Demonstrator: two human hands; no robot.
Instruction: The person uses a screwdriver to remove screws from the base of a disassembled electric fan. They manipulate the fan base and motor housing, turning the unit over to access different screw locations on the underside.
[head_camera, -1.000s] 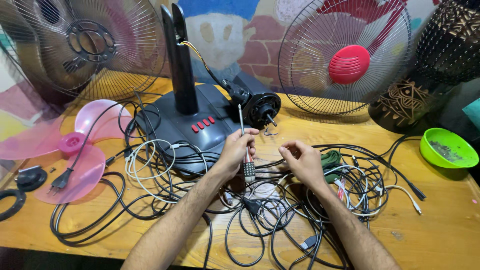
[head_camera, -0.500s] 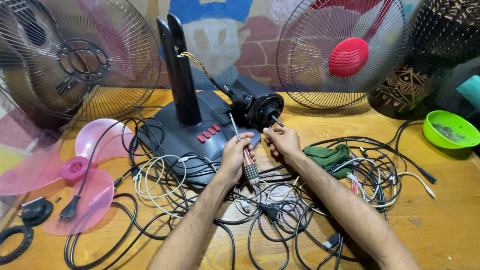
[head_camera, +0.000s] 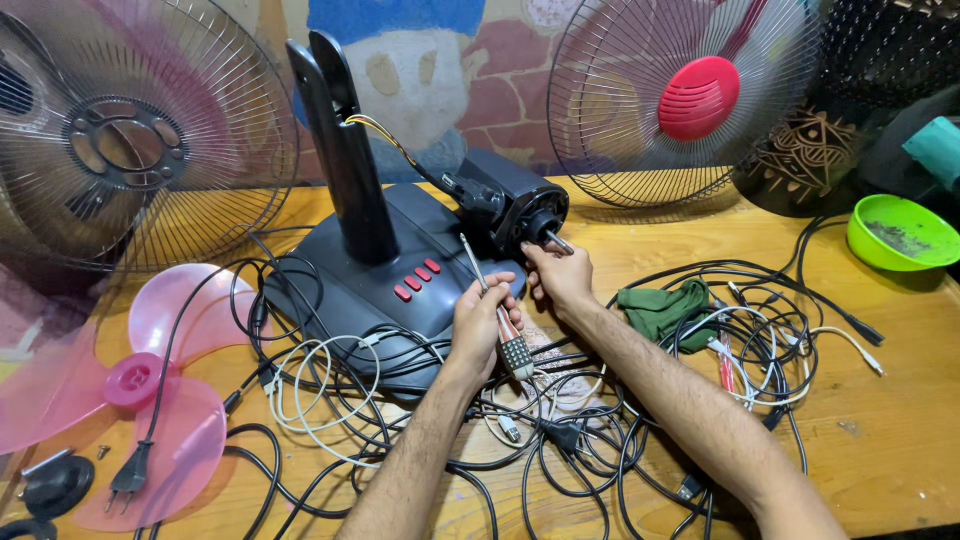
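A wooden table (head_camera: 880, 440) strewn with cables (head_camera: 600, 440). The left hand (head_camera: 483, 322) grips a screwdriver (head_camera: 497, 314). The right hand (head_camera: 558, 277) pinches the motor (head_camera: 515, 205) shaft (head_camera: 558, 241).

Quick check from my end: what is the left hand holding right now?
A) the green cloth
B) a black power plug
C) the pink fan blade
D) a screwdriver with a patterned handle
D: the left hand is closed around a screwdriver whose thin shaft points up toward the black fan motor, while the right hand touches the motor's shaft; the green cloth lies untouched on the table.
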